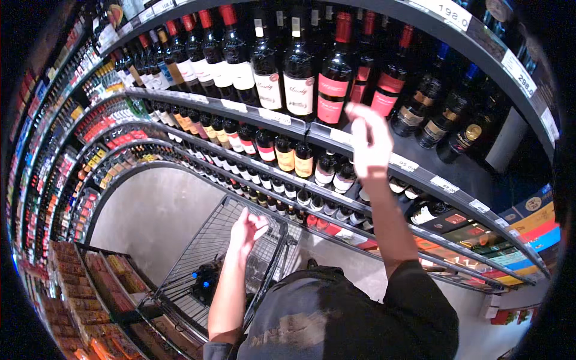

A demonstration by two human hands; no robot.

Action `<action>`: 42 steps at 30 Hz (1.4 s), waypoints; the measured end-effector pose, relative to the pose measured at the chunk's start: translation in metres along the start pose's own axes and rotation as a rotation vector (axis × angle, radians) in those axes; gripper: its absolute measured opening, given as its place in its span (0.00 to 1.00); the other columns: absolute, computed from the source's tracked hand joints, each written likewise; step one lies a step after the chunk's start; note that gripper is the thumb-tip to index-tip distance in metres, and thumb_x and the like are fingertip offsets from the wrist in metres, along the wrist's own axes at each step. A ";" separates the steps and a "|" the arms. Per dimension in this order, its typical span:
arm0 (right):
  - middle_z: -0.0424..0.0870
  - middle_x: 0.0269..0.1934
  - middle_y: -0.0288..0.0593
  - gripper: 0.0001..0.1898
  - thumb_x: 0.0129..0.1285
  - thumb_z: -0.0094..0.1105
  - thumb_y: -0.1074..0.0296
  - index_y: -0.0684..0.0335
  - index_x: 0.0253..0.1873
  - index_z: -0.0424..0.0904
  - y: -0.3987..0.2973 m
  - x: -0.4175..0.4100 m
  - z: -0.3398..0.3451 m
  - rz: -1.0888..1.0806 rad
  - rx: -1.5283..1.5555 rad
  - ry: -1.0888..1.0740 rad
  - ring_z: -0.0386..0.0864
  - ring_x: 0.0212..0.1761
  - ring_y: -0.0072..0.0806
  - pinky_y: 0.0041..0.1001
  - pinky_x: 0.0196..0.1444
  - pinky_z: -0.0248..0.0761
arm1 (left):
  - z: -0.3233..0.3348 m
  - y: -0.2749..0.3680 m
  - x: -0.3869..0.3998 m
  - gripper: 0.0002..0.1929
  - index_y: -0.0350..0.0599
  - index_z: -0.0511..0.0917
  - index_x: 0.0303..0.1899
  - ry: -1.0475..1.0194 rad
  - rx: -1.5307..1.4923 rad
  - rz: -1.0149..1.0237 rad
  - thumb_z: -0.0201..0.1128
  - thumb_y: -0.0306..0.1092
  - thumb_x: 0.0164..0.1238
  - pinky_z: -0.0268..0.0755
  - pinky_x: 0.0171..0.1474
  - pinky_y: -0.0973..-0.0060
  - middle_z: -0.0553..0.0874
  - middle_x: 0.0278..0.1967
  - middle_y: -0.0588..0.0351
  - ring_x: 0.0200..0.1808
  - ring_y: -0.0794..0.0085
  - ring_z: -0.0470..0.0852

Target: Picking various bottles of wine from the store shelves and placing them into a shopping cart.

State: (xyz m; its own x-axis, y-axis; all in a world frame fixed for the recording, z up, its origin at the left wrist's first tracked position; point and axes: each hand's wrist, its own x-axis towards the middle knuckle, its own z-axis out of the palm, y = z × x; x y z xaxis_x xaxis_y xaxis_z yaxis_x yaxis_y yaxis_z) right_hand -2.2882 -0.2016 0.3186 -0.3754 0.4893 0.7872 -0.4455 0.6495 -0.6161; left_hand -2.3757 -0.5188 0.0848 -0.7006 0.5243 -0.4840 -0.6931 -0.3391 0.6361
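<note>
My right hand (371, 141) is raised at the edge of a wine shelf, just below and beside wine bottles with pink labels (333, 90). Its fingers are bent and I see nothing held in it. My left hand (247, 229) hovers over a wire shopping cart (189, 256), fingers partly curled, with nothing seen in it. Dark bottles with blue caps (203, 280) lie in the cart. Bottles with white labels (299, 92) stand left of the pink-labelled ones, and dark bottles with gold labels (434, 130) stand to the right.
Lower shelves hold rows of wine bottles (285, 155). Boxed goods (477, 243) fill the lower right shelves. Racks of packaged goods (81, 288) stand at the lower left, past the cart. A curved shelf edge with price tags (517, 74) runs overhead. Grey floor (148, 207) shows beyond the cart.
</note>
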 end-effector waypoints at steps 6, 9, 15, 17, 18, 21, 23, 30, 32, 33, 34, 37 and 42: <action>0.83 0.56 0.51 0.20 0.68 0.66 0.62 0.64 0.61 0.77 0.024 0.123 0.003 -0.132 -0.084 0.118 0.81 0.59 0.37 0.34 0.63 0.72 | 0.098 -0.015 0.015 0.22 0.45 0.78 0.46 -0.262 0.203 -0.128 0.48 0.55 0.81 0.87 0.42 0.65 0.87 0.45 0.51 0.45 0.66 0.88; 0.82 0.58 0.57 0.24 0.69 0.63 0.57 0.65 0.64 0.74 0.025 0.146 0.027 -0.055 0.032 0.039 0.81 0.61 0.42 0.36 0.63 0.72 | 0.128 -0.020 0.008 0.24 0.42 0.78 0.52 -0.391 0.213 -0.189 0.47 0.55 0.81 0.87 0.43 0.65 0.88 0.46 0.51 0.46 0.66 0.88; 0.87 0.33 0.44 0.21 0.73 0.54 0.50 0.66 0.51 0.75 0.036 0.180 0.045 0.240 0.185 -0.221 0.85 0.35 0.29 0.30 0.45 0.76 | 0.175 -0.022 0.001 0.23 0.42 0.77 0.55 -0.437 0.411 -0.193 0.49 0.54 0.80 0.84 0.47 0.65 0.87 0.48 0.52 0.49 0.67 0.87; 0.85 0.30 0.41 0.20 0.73 0.54 0.51 0.66 0.49 0.75 0.041 0.179 0.046 0.246 0.270 -0.179 0.83 0.31 0.27 0.29 0.39 0.76 | 0.186 -0.023 0.002 0.21 0.42 0.78 0.54 -0.472 0.457 -0.170 0.49 0.51 0.80 0.83 0.47 0.67 0.87 0.48 0.52 0.48 0.67 0.87; 0.85 0.30 0.41 0.20 0.73 0.54 0.51 0.66 0.49 0.75 0.036 0.176 0.045 0.246 0.277 -0.181 0.83 0.31 0.27 0.29 0.39 0.76 | 0.190 -0.021 0.000 0.19 0.43 0.78 0.54 -0.444 0.470 -0.161 0.50 0.48 0.80 0.82 0.48 0.67 0.87 0.48 0.52 0.48 0.68 0.87; 0.76 0.26 0.37 0.18 0.75 0.54 0.53 0.67 0.47 0.73 0.022 0.165 0.036 0.307 0.333 -0.091 0.75 0.24 0.22 0.24 0.28 0.73 | 0.197 -0.012 -0.005 0.16 0.39 0.78 0.53 -0.413 0.450 -0.101 0.51 0.42 0.81 0.84 0.50 0.64 0.87 0.47 0.48 0.46 0.64 0.88; 0.81 0.27 0.37 0.21 0.74 0.56 0.49 0.66 0.46 0.76 0.010 0.153 0.021 0.253 0.424 0.036 0.78 0.25 0.21 0.25 0.28 0.72 | 0.208 -0.001 -0.010 0.15 0.41 0.78 0.52 -0.429 0.481 -0.058 0.51 0.41 0.80 0.82 0.48 0.68 0.88 0.48 0.50 0.47 0.68 0.87; 0.72 0.27 0.37 0.20 0.78 0.49 0.49 0.64 0.42 0.69 0.023 0.135 -0.026 0.133 0.631 0.190 0.74 0.23 0.23 0.25 0.26 0.72 | 0.256 0.042 -0.005 0.19 0.45 0.79 0.59 -0.369 0.541 0.170 0.55 0.46 0.77 0.80 0.46 0.74 0.87 0.52 0.55 0.47 0.71 0.87; 0.71 0.27 0.38 0.20 0.78 0.48 0.49 0.64 0.43 0.67 0.027 0.132 -0.031 0.128 0.724 0.255 0.74 0.23 0.24 0.25 0.27 0.73 | 0.278 0.056 -0.003 0.19 0.47 0.78 0.59 -0.314 0.537 0.219 0.57 0.47 0.76 0.77 0.42 0.75 0.86 0.51 0.58 0.47 0.72 0.86; 0.71 0.27 0.38 0.20 0.78 0.48 0.49 0.64 0.43 0.67 0.025 0.131 -0.035 0.132 0.718 0.264 0.74 0.23 0.24 0.25 0.27 0.73 | 0.287 0.063 0.001 0.19 0.47 0.78 0.59 -0.304 0.536 0.239 0.57 0.48 0.76 0.75 0.41 0.75 0.85 0.52 0.59 0.48 0.72 0.85; 0.71 0.27 0.38 0.20 0.78 0.48 0.49 0.64 0.43 0.67 0.021 0.128 -0.035 0.132 0.756 0.280 0.74 0.23 0.24 0.26 0.27 0.73 | 0.297 0.068 0.001 0.19 0.48 0.78 0.58 -0.270 0.513 0.266 0.58 0.48 0.75 0.74 0.40 0.76 0.84 0.53 0.59 0.48 0.72 0.85; 0.72 0.26 0.39 0.19 0.79 0.47 0.51 0.64 0.43 0.66 0.019 0.122 -0.038 0.100 0.813 0.269 0.74 0.23 0.25 0.27 0.29 0.72 | 0.313 0.078 0.008 0.23 0.45 0.73 0.61 -0.263 0.481 0.313 0.58 0.51 0.75 0.73 0.39 0.74 0.79 0.60 0.56 0.50 0.70 0.85; 0.73 0.25 0.41 0.16 0.79 0.43 0.54 0.64 0.43 0.67 0.024 0.112 -0.050 0.076 0.823 0.301 0.74 0.23 0.27 0.28 0.30 0.72 | 0.330 0.084 0.040 0.23 0.43 0.69 0.61 -0.302 0.569 0.219 0.52 0.52 0.79 0.76 0.34 0.75 0.74 0.60 0.53 0.48 0.63 0.87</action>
State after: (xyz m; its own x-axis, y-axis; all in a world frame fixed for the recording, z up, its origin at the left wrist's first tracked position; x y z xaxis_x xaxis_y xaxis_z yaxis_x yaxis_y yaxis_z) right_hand -2.3006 -0.1019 0.3937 -0.2496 0.7221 0.6452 -0.9162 0.0396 -0.3988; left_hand -2.4064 -0.2688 0.3170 -0.6795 0.7134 -0.1715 -0.2859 -0.0422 0.9573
